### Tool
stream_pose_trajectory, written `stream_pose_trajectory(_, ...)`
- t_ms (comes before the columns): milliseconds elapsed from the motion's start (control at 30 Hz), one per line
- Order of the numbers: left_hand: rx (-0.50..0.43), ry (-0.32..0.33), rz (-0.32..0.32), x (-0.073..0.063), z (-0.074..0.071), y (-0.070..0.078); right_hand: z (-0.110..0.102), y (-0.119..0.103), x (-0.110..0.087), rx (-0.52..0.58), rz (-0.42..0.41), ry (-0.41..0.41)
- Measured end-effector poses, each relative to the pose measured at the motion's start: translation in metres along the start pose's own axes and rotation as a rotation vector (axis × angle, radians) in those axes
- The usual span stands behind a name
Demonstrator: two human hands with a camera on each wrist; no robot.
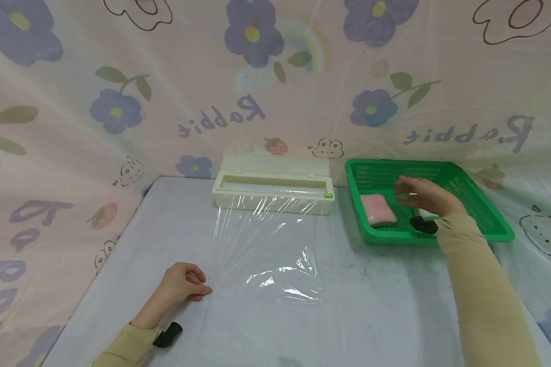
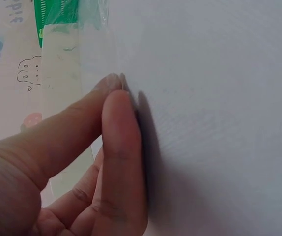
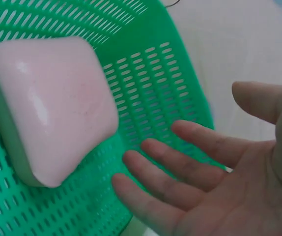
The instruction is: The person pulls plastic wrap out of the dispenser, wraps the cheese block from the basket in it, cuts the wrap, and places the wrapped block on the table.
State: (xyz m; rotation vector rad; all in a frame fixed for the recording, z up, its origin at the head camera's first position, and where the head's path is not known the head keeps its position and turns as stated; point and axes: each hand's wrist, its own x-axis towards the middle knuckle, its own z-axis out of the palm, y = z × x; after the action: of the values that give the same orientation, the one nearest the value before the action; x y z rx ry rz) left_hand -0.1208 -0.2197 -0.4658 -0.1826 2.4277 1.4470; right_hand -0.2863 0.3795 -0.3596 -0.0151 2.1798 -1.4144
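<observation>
Down low on the white-covered table (image 1: 372, 316), the person's left hand (image 1: 183, 283) has its thumb and pointing finger pressed together, pinching the near left corner of a thin, clear, shiny plastic sheet (image 1: 266, 250). The sheet lies on the table and comes out of a long cream-coloured plastic box (image 1: 273, 205) at the back. The box's lid is up, and a little bright green piece (image 1: 328, 195) sits at its right end.

The right hand (image 1: 424, 195) is over a green plastic basket (image 1: 395, 236) with lots of small holes, and its fingers are spread and hold nothing. A smooth pink block with round corners (image 1: 377, 209) sits inside, near the fingertips but not touching them. Something pale (image 1: 426, 214) lies partly hidden under that hand.
</observation>
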Motion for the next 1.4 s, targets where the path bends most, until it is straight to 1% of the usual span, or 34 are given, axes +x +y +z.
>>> stream_pose_trajectory(133,0.014,0.009,0.001,-0.001,0.0,0.002,0.001,0.006,0.012,0.021,0.053,-0.063)
stream_pose_trajectory(267,0.013,0.006,0.011,-0.003,0.0,0.005,0.003,0.011,0.018,0.008,0.096,-0.102)
stream_pose_trajectory(433,0.021,0.011,0.011,-0.003,0.0,0.004,0.007,0.011,0.018,0.008,0.131,-0.124)
stream_pose_trajectory(633,0.028,0.011,-0.002,-0.002,0.001,0.003,0.008,0.01,0.018,-0.003,0.144,-0.137)
stream_pose_trajectory(900,0.029,0.011,0.003,-0.001,0.001,0.0,0.009,0.01,0.017,-0.03,0.158,-0.114)
stream_pose_trajectory(1100,-0.004,-0.01,0.014,-0.002,0.0,0.001,0.013,0.009,0.019,-0.106,0.153,-0.112)
stream_pose_trajectory(1133,-0.009,-0.013,0.017,-0.002,0.0,0.001,0.013,0.009,0.019,-0.122,0.154,-0.105)
stream_pose_trajectory(1267,-0.002,-0.012,0.021,-0.002,0.001,0.001,0.014,0.009,0.022,-0.111,0.15,-0.071)
stream_pose_trajectory(1400,0.008,-0.004,0.015,-0.002,0.001,0.0,0.015,0.01,0.022,-0.112,0.109,-0.016)
